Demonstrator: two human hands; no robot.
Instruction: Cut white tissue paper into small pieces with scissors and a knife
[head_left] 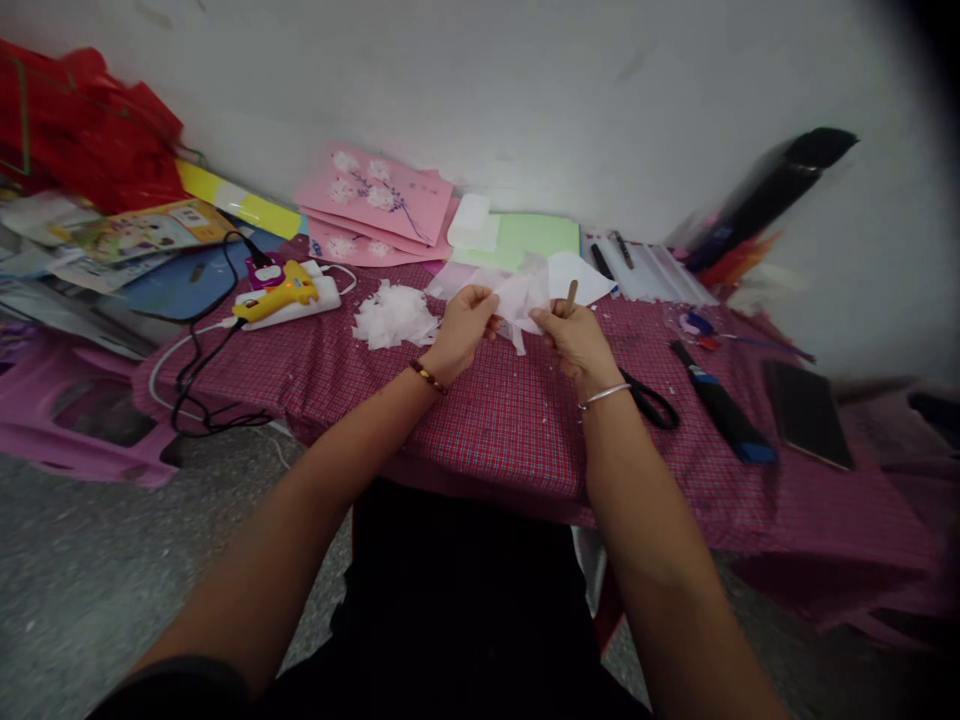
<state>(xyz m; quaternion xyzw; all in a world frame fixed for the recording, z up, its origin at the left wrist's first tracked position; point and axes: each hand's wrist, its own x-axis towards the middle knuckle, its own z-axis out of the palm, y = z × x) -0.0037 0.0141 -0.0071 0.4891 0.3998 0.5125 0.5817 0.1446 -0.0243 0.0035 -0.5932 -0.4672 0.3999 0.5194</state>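
Over a low table with a red checked cloth (495,420), both my hands grip one piece of thin white tissue paper (521,295). My left hand (461,328) pinches its left side with closed fingers. My right hand (571,335) is closed on the paper's right side and also holds a small wooden stick (571,296) that points up. A pile of white tissue scraps (394,315) lies just left of my left hand. Black-handled scissors (651,402) lie on the cloth beside my right wrist.
A yellow glue gun (279,297) rests on a white power strip (300,303) with black cables at the left. Pink flower cards (379,195) and green paper (529,238) lean at the wall. A blue-ended knife (724,412) and dark phone (806,412) lie right. A purple stool (67,410) stands left.
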